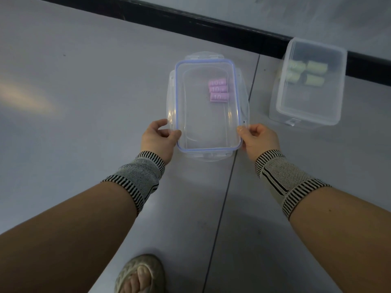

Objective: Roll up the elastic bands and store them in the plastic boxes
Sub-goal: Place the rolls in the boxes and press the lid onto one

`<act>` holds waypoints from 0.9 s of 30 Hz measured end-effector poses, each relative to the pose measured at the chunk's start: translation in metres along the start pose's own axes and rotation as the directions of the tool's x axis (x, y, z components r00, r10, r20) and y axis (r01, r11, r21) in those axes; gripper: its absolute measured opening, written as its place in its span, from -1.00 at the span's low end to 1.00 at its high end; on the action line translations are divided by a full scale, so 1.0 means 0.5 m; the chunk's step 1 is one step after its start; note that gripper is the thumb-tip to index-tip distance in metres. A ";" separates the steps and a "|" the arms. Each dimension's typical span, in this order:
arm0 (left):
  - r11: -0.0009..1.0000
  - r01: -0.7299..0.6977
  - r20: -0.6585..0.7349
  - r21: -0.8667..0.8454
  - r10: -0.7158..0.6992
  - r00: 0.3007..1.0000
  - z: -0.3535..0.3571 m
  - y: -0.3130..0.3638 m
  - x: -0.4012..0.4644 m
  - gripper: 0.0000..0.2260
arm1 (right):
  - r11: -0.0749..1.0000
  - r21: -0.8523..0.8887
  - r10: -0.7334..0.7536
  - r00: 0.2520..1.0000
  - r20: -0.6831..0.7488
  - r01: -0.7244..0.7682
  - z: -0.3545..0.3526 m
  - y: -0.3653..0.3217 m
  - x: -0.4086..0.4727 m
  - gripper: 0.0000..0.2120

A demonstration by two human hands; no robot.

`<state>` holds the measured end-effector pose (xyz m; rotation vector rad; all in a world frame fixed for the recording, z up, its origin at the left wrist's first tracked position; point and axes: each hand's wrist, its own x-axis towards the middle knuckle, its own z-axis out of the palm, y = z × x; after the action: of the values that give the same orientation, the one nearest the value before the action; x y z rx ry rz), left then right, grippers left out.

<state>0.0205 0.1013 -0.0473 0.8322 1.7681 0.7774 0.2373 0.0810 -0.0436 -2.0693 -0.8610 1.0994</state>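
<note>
Inside lidded box (208,106), pink rolls (218,90)

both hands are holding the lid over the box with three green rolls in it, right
Not quite: the head view shows the left hand and right hand holding the lid over the box with three pink rolls. The green rolls lie in the other box, to the right.

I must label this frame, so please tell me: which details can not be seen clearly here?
- Head view: whether the lid, gripped by left hand and right hand, is seated; clear plastic hides it.
- Pink rolls: print blurred.
- Yellow-green rolls: count unclear behind the second box wall.
</note>
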 end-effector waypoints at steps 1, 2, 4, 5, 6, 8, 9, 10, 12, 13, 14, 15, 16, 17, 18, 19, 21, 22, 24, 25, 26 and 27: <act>0.999 -0.018 0.004 0.039 0.018 1.000 -0.001 0.000 -0.001 -0.61 | 1.000 0.003 0.002 1.000 -0.009 -0.002 0.003 0.000 -0.001 -0.77; 0.996 -0.039 0.010 0.080 0.038 0.999 -0.004 0.000 -0.003 -0.59 | 1.000 0.000 -0.001 1.000 -0.021 0.001 0.006 0.000 -0.002 -0.75; 0.987 -0.092 0.034 0.135 0.088 0.996 -0.008 0.004 -0.007 -0.52 | 1.000 -0.001 -0.018 0.999 -0.030 0.018 0.008 -0.004 -0.009 -0.65; 0.979 -0.121 0.055 0.163 0.114 0.992 -0.009 0.008 -0.007 -0.49 | 0.999 -0.003 -0.039 0.999 -0.025 0.039 0.007 -0.008 -0.012 -0.59; 0.966 -0.154 0.081 0.208 0.140 0.987 -0.010 0.012 -0.006 -0.46 | 0.997 -0.022 -0.068 0.998 -0.007 0.068 0.005 -0.012 -0.013 -0.55; 0.918 -0.219 0.144 0.330 0.180 0.973 -0.014 0.014 -0.002 -0.46 | 0.981 -0.128 -0.135 0.989 0.068 0.142 0.005 -0.018 -0.012 -0.52; 0.896 -0.239 0.173 0.375 0.186 0.967 -0.016 0.015 0.000 -0.47 | 0.962 -0.203 -0.162 0.981 0.110 0.182 0.006 -0.022 -0.011 -0.51; 0.879 -0.252 0.198 0.404 0.185 0.963 -0.017 0.016 0.000 -0.46 | 0.939 -0.275 -0.173 0.975 0.140 0.206 0.009 -0.025 -0.009 -0.51; 0.837 -0.284 0.227 0.468 0.196 0.954 -0.015 0.019 0.004 -0.43 | 0.894 -0.391 -0.175 0.975 0.140 0.217 0.016 -0.032 -0.005 -0.51; 0.785 -0.313 0.234 0.535 0.219 0.947 -0.013 0.024 0.007 -0.40 | 0.865 -0.448 -0.193 0.974 0.116 0.225 0.019 -0.037 -0.002 -0.50; 0.712 -0.347 0.237 0.610 0.254 0.938 -0.010 0.034 0.011 -0.36 | 0.829 -0.505 -0.229 0.969 0.089 0.242 0.022 -0.042 0.002 -0.50; 0.637 -0.379 0.237 0.671 0.300 0.924 -0.007 0.047 0.017 -0.34 | 0.793 -0.550 -0.271 0.960 0.069 0.263 0.023 -0.048 0.008 -0.49; 0.577 -0.408 0.241 0.708 0.346 0.907 -0.003 0.059 0.023 -0.33 | 0.760 -0.584 -0.311 0.949 0.059 0.285 0.023 -0.053 0.017 -0.48; 0.530 -0.432 0.253 0.729 0.377 0.891 0.001 0.069 0.030 -0.35 | 0.723 -0.615 -0.353 0.934 0.063 0.315 0.023 -0.058 0.029 -0.48; 0.497 -0.451 0.273 0.741 0.390 0.879 0.005 0.074 0.036 -0.38 | 0.676 -0.647 -0.393 0.915 0.088 0.352 0.024 -0.060 0.040 -0.50; 0.482 -0.462 0.294 0.745 0.385 0.875 0.010 0.075 0.041 -0.42 | 0.625 -0.675 -0.422 0.897 0.129 0.391 0.025 -0.062 0.051 -0.55; 0.526 -0.450 0.304 0.722 0.342 0.889 0.020 0.076 0.040 -0.47 | 0.617 -0.665 -0.421 0.890 0.174 0.421 0.030 -0.065 0.061 -0.66; 0.575 -0.425 0.287 0.699 0.320 0.903 0.025 0.077 0.037 -0.47 | 0.657 -0.633 -0.404 0.900 0.163 0.410 0.031 -0.067 0.060 -0.69; 0.661 -0.389 0.244 0.641 0.304 0.921 0.030 0.079 0.030 -0.46 | 0.750 -0.550 -0.362 0.924 0.123 0.367 0.031 -0.072 0.049 -0.70; 0.693 -0.378 0.228 0.613 0.303 0.925 0.031 0.081 0.029 -0.45 | 0.794 -0.507 -0.326 0.939 0.109 0.335 0.032 -0.076 0.043 -0.68; 0.723 -0.368 0.215 0.585 0.299 0.930 0.032 0.082 0.032 -0.45 | 0.835 -0.461 -0.287 0.953 0.100 0.300 0.032 -0.080 0.040 -0.64; 0.752 -0.356 0.202 0.555 0.294 0.934 0.032 0.081 0.035 -0.45 | 0.868 -0.418 -0.254 0.963 0.092 0.269 0.033 -0.082 0.040 -0.61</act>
<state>0.0384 0.1401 -0.0283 1.6042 1.8096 0.3777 0.2216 0.1241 -0.0285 -2.1908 -1.4620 0.8523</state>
